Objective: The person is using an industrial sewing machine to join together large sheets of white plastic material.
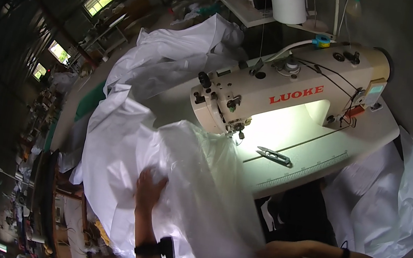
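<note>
White plastic sheeting (pixel 184 163) drapes left of the sewing machine (pixel 256 93), long folds running toward me, directly against my left grip (pixel 149 190) and leftward of my right grip (pixel 274 248). I can't tell whether either clamps it.
</note>
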`<state>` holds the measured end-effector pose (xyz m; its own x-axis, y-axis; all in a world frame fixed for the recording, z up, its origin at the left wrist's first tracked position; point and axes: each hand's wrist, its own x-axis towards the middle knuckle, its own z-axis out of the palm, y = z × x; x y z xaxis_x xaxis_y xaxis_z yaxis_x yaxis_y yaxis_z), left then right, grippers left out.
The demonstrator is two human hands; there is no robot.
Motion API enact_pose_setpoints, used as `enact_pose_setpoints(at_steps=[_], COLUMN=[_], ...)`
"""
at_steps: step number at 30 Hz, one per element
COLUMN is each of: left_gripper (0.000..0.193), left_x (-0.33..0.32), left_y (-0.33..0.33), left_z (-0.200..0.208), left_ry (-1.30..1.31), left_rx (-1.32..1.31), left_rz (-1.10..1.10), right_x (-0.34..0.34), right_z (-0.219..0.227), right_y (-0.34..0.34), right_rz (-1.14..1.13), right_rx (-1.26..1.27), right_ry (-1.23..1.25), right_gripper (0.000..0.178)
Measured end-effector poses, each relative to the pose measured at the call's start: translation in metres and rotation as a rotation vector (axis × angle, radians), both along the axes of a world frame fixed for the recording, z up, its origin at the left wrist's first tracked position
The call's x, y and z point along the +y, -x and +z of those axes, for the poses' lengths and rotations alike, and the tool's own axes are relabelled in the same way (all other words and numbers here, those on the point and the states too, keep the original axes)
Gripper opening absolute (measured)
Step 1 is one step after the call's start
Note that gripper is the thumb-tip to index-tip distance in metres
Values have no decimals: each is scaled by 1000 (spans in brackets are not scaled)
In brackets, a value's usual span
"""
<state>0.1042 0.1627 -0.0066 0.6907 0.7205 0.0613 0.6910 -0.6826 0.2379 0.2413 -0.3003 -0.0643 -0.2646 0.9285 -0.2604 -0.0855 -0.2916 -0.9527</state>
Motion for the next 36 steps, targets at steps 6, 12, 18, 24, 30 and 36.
enact_pose_setpoints(at_steps=[6,12,18,24,30,36], left_gripper=[81,31,20,11,9,11], left_x=[-33,-191,-290,-312,-306,-241], left_y=[97,48,-27,-41,-37,-54], left_z=[14,101,53,19,33,59], left_ry=[-28,-108,-215,-22,449,78], left_rx=[94,-474,-86,-244,19,-311], left_rz=[176,-16,-513,-675,-903,-765], right_x=[-20,17,10,28,47,48], right_z=[-1,2,26,55,65,67], right_y=[-26,0,-7,-19,-13,-8], right_rz=[-413,-785,-763,-822,-632,-531], right_rx=[-206,-153,-323,-631,-1298,-1476], right_ry=[116,27,13,-76,-71,-10], right_gripper=[43,41,36,45,65,63])
